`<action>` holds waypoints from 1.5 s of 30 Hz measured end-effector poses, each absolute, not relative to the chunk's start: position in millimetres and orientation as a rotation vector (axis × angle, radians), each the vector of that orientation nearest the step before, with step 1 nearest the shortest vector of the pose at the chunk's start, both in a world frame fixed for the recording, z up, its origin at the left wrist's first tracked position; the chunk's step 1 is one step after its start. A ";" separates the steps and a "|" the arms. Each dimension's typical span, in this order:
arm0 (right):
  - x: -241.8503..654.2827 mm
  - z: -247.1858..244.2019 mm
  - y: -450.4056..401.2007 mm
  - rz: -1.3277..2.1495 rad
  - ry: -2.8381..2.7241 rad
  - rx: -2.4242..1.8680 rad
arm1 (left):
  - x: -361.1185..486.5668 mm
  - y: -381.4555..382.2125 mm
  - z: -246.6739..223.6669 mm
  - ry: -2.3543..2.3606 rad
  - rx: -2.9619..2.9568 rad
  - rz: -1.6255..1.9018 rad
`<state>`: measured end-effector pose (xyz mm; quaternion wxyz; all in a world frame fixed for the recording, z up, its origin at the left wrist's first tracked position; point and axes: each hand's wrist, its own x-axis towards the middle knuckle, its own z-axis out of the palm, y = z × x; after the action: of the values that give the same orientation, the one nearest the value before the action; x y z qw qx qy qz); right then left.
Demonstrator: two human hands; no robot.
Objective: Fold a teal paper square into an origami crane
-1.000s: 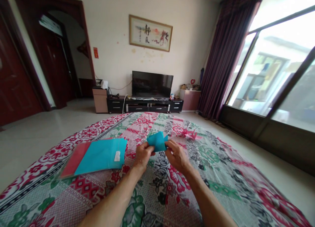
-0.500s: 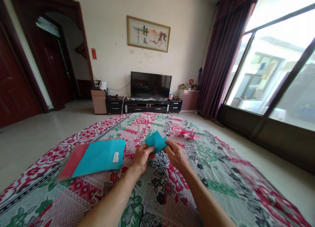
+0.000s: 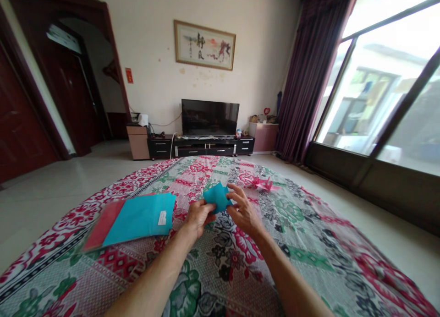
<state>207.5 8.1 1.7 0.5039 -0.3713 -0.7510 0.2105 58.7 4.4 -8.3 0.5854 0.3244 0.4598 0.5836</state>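
A small piece of folded blue paper (image 3: 217, 197) is held up above the tablecloth in front of me. My left hand (image 3: 200, 215) pinches its lower left part, thumb on top and fingers underneath. At the paper's right edge is my right hand (image 3: 243, 210), its index finger raised and its thumb and another finger at the edge. Exactly how the right fingertips meet the paper is partly hidden. Beyond the right hand, pink folded-paper shapes (image 3: 264, 184) with pointed tips lie on the cloth.
A clear packet of blue and red paper sheets (image 3: 137, 218) with a white label lies to the left. A flowered tablecloth (image 3: 192, 280) covers the round table. Past it stand a television (image 3: 210, 117) on a low black cabinet (image 3: 194, 150), and a window is at right.
The fingers of my right hand have spread from a pinch at the paper's right corner, with the index finger lifted. My left hand keeps its hold. The view has shifted slightly.
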 end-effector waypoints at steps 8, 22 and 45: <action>213.6 4.1 7.4 0.518 -1.865 -0.925 | 57.9 -1.2 0.6 1.089 0.820 1.303; 216.6 3.9 7.4 0.595 -1.926 -0.911 | 55.4 2.7 -2.4 1.050 0.838 1.282; 221.8 -3.9 19.4 0.807 -1.777 -0.951 | 58.1 -0.3 2.2 0.968 0.915 1.293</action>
<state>221.8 19.4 -3.9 0.4664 -0.3874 -0.7241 0.3289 58.1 -0.3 2.2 0.5994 0.3945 0.4176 0.5574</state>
